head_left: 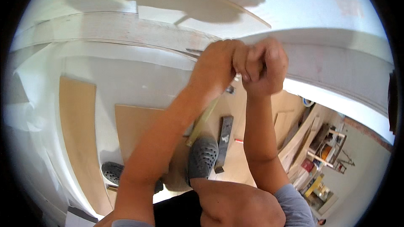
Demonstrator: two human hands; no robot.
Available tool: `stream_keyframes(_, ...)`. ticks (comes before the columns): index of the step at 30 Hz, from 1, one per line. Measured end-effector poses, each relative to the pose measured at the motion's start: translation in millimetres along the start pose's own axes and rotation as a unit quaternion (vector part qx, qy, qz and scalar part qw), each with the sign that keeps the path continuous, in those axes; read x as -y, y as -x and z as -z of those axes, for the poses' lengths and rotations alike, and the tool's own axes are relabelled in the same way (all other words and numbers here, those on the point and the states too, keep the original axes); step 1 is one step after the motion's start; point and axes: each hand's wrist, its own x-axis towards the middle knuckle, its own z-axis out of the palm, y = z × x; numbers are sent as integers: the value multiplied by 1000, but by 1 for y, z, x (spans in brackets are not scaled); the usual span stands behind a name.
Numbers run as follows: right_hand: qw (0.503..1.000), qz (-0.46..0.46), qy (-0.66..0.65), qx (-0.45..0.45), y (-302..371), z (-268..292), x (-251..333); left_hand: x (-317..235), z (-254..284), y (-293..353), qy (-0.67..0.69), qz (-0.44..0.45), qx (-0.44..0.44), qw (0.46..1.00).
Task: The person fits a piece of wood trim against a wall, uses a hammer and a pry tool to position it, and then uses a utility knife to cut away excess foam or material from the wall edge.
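Note:
My left hand (216, 61) is closed, its knuckles up against the edge of the pale panel ledge (160, 33). Right beside it, fingers curled and slightly blurred, is my right hand (267, 67); the two hands touch or nearly touch. What they grip is hidden by the fingers. A narrow yellow strip (204, 120), much like a tape measure blade, slants down from the gap between the hands, passing behind my left wrist. A thin dark pointed tip (193, 51) juts out at the left of my left hand; whether it is held I cannot tell.
Below lie a long tan board (80, 134), a wider tan board (134, 122), a dark flat bar (224, 143) and a red marker-like stick (239, 141). My grey clog (203, 155) stands near the bar. Long planks (301, 143) and a cluttered rack (330, 147) are at right.

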Motion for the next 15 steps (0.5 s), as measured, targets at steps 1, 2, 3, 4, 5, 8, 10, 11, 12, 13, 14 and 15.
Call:
stream_keyframes(1,1000,7,-24,4,7,3,-3,4,-5,4,-31,-31,-19,999)
stream_keyframes(2,999,9,-48,9,15,5,-7,8,-10,9,-30,-32,-39,998)
stream_keyframes(3,997,12,-71,14,16,5,-11,12,-13,15,-29,-33,-60,997)
stream_keyframes(4,997,10,-74,18,18,5,-15,14,-15,20,-25,-32,-76,996)
stream_keyframes(5,997,8,-77,23,18,5,-19,19,-16,22,-15,-40,-90,995)
stream_keyframes(8,997,10,-68,36,13,-1,-21,28,-13,21,13,-60,-117,991)
stream_keyframes(10,997,4,-61,43,10,-2,-21,31,-12,19,27,-65,-114,991)
stream_keyframes(11,997,-4,-59,45,10,0,-21,31,-13,19,24,-62,-113,991)
stream_keyframes(12,997,-11,-58,47,10,3,-22,30,-14,19,21,-59,-111,992)
stream_keyframes(13,997,-7,-48,63,9,6,-23,31,-16,18,18,-57,-109,992)
stream_keyframes(14,996,-3,-38,80,9,9,-25,32,-16,17,21,-59,-113,992)
stream_keyframes(15,995,1,-28,96,8,10,-27,34,-17,17,24,-62,-118,991)
